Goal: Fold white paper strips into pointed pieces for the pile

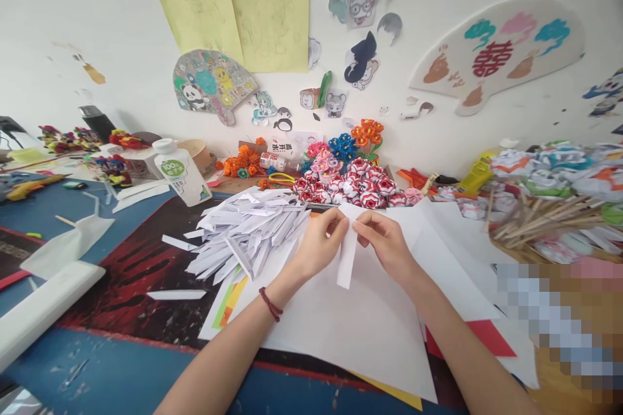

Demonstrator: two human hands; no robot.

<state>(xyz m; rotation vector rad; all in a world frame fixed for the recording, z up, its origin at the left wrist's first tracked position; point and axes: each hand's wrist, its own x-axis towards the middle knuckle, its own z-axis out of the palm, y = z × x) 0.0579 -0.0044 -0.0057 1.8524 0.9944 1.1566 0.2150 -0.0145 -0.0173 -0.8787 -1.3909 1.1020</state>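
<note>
A white paper strip [347, 259] hangs between my two hands, above a large white paper sheet [360, 331]. My left hand [324, 237] pinches its left edge near the top, with a dark red cord bracelet on the wrist. Opposite it, my right hand [382, 240] has thumb and forefinger closed on the right edge. Left of my left hand lies a heap of folded white paper strips [257, 227]. One folded strip [176, 295] rests apart on the dark mat [131, 272].
Behind my hands stand red-and-white paper flowers [353, 185] and blue and orange flowers [367, 133]. A white bottle [180, 172] is at the back left. Wooden sticks [549, 220] lie in a box at the right. Red paper [491, 337] pokes out beside my right forearm.
</note>
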